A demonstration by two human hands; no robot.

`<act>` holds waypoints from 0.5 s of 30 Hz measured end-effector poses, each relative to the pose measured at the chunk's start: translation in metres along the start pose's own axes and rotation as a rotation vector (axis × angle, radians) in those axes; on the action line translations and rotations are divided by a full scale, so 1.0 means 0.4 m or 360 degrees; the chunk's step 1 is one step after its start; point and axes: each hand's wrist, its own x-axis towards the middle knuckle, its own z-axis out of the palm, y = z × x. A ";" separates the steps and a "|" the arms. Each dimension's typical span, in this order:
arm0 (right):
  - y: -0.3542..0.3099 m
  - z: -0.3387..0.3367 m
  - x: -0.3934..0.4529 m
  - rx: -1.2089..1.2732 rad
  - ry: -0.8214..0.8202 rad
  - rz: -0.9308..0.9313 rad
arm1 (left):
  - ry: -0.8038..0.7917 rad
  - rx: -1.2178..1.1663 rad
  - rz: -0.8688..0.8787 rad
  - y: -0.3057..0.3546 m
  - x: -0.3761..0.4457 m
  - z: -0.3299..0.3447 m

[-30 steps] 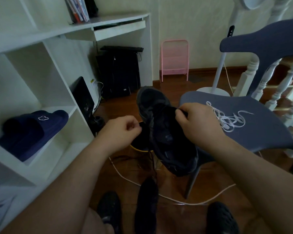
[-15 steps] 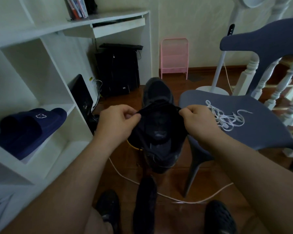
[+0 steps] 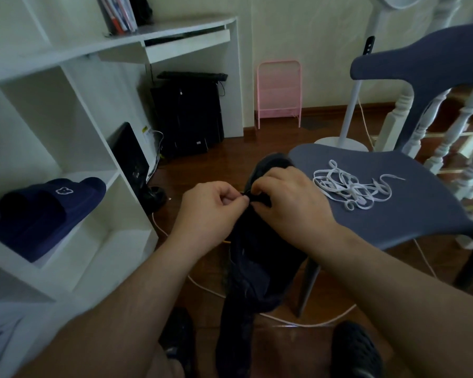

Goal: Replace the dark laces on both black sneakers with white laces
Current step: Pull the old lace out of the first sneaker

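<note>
Both hands, left point(image 3: 208, 211) and right point(image 3: 287, 203), pinch the black sneaker point(image 3: 257, 263) at its top; white laces point(image 3: 350, 188) lie at two o'clock on the chair point(image 3: 410, 214).

Both forearms reach forward, left hand point(image 3: 208, 207) and right hand point(image 3: 290, 203) meeting, fingers curled, pinching

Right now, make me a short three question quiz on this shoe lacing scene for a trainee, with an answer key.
1. True or false: the white laces are already threaded into the black sneaker.
2. Where do the white laces lie? A) on the shelf B) on the blue chair seat C) on the floor
3. Fill in: the left hand and the right hand both work at the top of the ____.

Key: 1 false; they lie loose in a pile. 2 B. 3 sneaker; both hands pinch at its dark upper part, held in the air.
</note>
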 end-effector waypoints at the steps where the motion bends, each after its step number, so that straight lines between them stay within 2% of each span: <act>1: 0.000 0.000 0.001 -0.0024 0.0014 -0.0020 | -0.0010 -0.0011 0.0001 0.000 0.000 0.003; 3: -0.005 -0.005 0.003 -0.0023 0.0031 -0.0027 | -0.0004 -0.0010 -0.0001 0.004 -0.001 0.007; 5: 0.000 -0.014 0.007 0.0002 0.0026 0.0102 | 0.0033 -0.0002 -0.0027 0.005 0.002 0.005; 8: 0.056 -0.048 0.020 0.0182 -0.0004 0.0644 | 0.0112 -0.0013 -0.0101 0.000 0.011 -0.007; 10: 0.092 -0.066 0.016 0.0321 -0.0175 0.0912 | 0.0139 -0.0029 -0.0108 -0.005 0.012 -0.015; 12: 0.094 -0.066 0.008 0.0377 -0.0348 0.0930 | 0.0117 0.0002 -0.0087 -0.005 0.008 -0.017; 15: 0.056 -0.064 0.014 0.0412 -0.0253 0.0663 | 0.0085 0.0014 -0.0069 -0.005 0.004 -0.010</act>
